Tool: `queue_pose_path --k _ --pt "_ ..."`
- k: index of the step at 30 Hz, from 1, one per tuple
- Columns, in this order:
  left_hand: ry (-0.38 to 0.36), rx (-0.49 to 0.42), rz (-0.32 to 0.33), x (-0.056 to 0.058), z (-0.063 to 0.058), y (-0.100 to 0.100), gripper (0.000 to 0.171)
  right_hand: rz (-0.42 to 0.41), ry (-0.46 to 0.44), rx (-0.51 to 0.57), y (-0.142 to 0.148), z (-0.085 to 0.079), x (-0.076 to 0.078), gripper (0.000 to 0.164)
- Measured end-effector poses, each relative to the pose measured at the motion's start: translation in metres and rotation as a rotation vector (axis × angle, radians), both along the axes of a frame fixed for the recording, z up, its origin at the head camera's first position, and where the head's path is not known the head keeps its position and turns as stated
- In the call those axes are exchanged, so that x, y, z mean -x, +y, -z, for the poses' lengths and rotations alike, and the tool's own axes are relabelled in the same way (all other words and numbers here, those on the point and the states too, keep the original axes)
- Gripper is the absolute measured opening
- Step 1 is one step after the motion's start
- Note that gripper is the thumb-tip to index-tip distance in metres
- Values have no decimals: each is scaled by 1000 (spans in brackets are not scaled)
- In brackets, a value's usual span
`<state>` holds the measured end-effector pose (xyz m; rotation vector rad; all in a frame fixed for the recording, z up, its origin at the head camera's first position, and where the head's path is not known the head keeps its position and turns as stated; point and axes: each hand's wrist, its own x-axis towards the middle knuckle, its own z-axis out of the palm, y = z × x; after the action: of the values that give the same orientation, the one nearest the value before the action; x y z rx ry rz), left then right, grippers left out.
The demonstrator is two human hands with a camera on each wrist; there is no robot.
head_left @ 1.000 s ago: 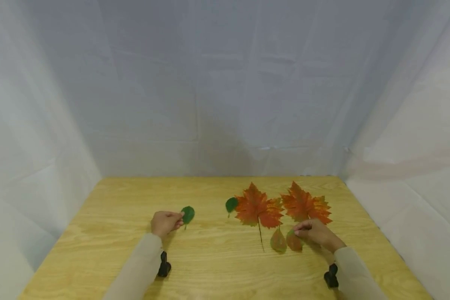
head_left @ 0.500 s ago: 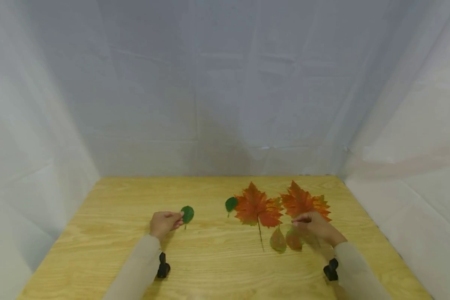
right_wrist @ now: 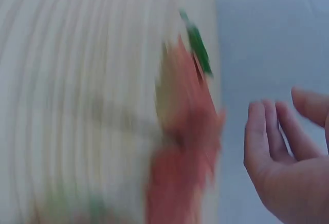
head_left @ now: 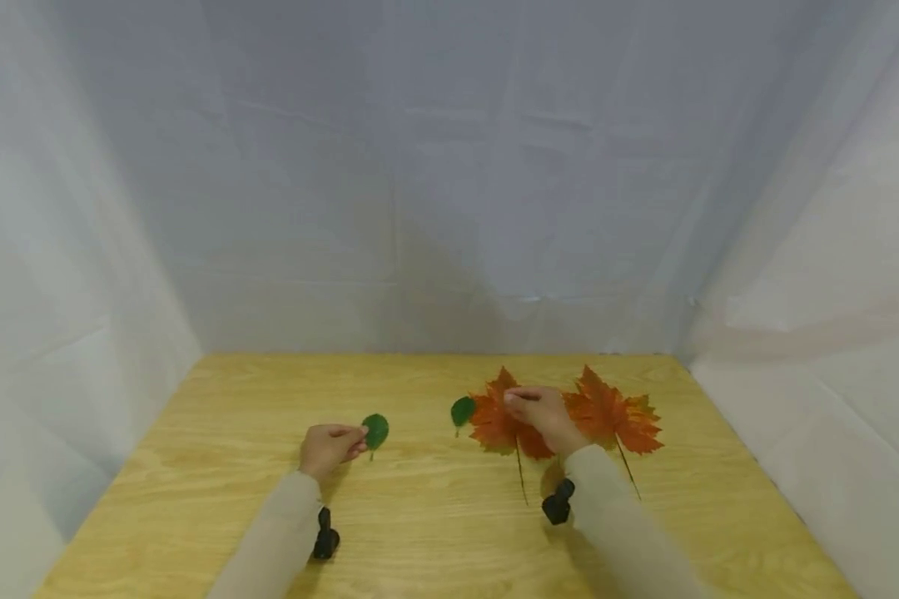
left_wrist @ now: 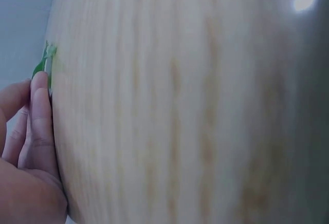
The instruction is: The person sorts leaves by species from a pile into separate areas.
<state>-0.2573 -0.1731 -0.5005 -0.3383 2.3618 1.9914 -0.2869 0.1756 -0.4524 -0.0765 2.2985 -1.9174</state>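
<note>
My left hand (head_left: 331, 450) pinches a small green leaf (head_left: 377, 431) between thumb and fingertips, close over the table; the left wrist view shows this leaf (left_wrist: 40, 66) edge-on past the fingertips. My right hand (head_left: 543, 414) is over the left orange-red maple leaf (head_left: 494, 428) and covers part of it. In the right wrist view this hand (right_wrist: 293, 157) has loosely bent fingers, a gap to the thumb and nothing between them. Beside that maple leaf's left edge lies a second green leaf (head_left: 461, 411).
Another orange-red maple leaf (head_left: 607, 408) with a long stem lies to the right. A small brownish-green leaf (head_left: 551, 476) is partly hidden behind the right wrist's black camera (head_left: 558, 502). White sheeting (head_left: 449, 208) hangs behind and beside the wooden table (head_left: 419, 532).
My right hand has left the small reddish-green leaves and moved left and farther back, over the left maple leaf. My left hand stays in place with its green leaf.
</note>
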Motion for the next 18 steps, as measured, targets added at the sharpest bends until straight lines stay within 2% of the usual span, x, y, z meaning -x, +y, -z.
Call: queue_pose_path --k 4,8,11,18 --pt "7 -1 0 0 3 1 28 115 -4 20 -33 10 4 34" --pt "1 -10 -11 0 5 1 27 221 -23 -26 -50 18 6 27" --pt "-8 -9 -27 -1 4 2 27 234 -29 -84 -56 25 8 25" --pt "-4 -19 -45 -1 3 2 25 197 -16 -184 -64 31 16 22"
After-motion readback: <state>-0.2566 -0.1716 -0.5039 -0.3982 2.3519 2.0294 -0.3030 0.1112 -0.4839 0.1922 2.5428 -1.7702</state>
